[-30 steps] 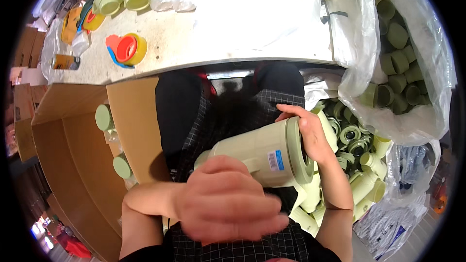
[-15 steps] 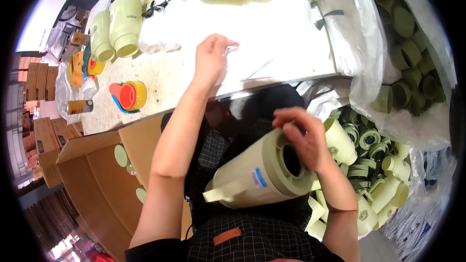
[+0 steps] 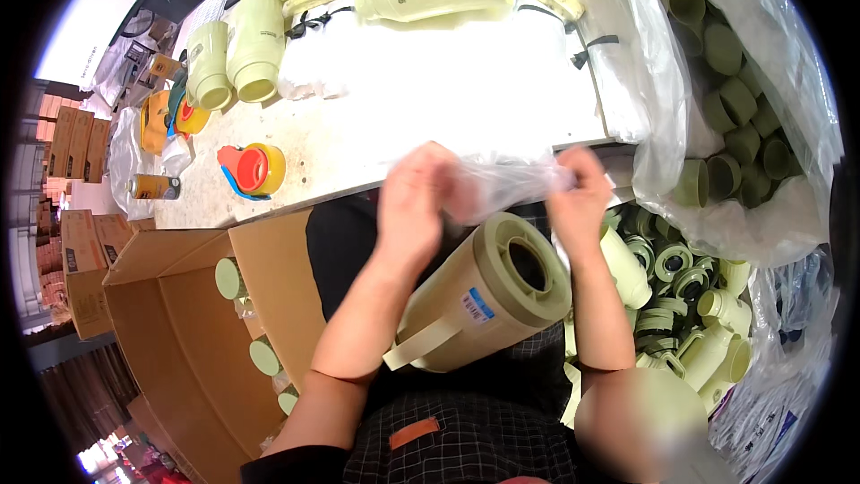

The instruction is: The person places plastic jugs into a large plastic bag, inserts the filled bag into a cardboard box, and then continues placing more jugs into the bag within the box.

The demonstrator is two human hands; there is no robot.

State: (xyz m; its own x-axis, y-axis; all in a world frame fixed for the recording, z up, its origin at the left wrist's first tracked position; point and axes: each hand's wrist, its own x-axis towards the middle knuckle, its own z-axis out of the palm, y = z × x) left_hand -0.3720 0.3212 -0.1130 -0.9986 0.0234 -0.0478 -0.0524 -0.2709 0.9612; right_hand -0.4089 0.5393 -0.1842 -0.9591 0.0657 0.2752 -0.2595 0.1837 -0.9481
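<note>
Sits with a pale green jug point(image 3: 457, 282) tilted across the lap, over a dark checked apron point(image 3: 466, 453). Sees the jug's long axis running from near left to far right, its handle point(image 3: 423, 344) at the near-left end, its round, open top turned upward and to the far right. Holds, just beyond this top, a thin clear bag point(image 3: 506, 184) between two hands. Pinches one end with thumb and fingers of the right hand point(image 3: 580, 195), and grips the other end with the left hand point(image 3: 414, 211); because of blur, cannot tell the exact contact of the left fingertips. Has the right hand nearer to the jug's opening.

Finds smooth, hard-looking plastic on the jug, with a small blue-and-white sticker point(image 3: 477, 306); on the bag, only soft, wrinkled film.

Has, left of the jug, a stiff brown cardboard box point(image 3: 184, 341); right of the jug, a heap of green bottles point(image 3: 717, 354) and ring-shaped parts point(image 3: 674, 263). Has, beyond the jug, a worn pale table point(image 3: 313, 154) with a red-and-yellow tape holder point(image 3: 258, 170), and, far right, a crinkled clear sack point(image 3: 651, 108) of green cups point(image 3: 739, 100).
</note>
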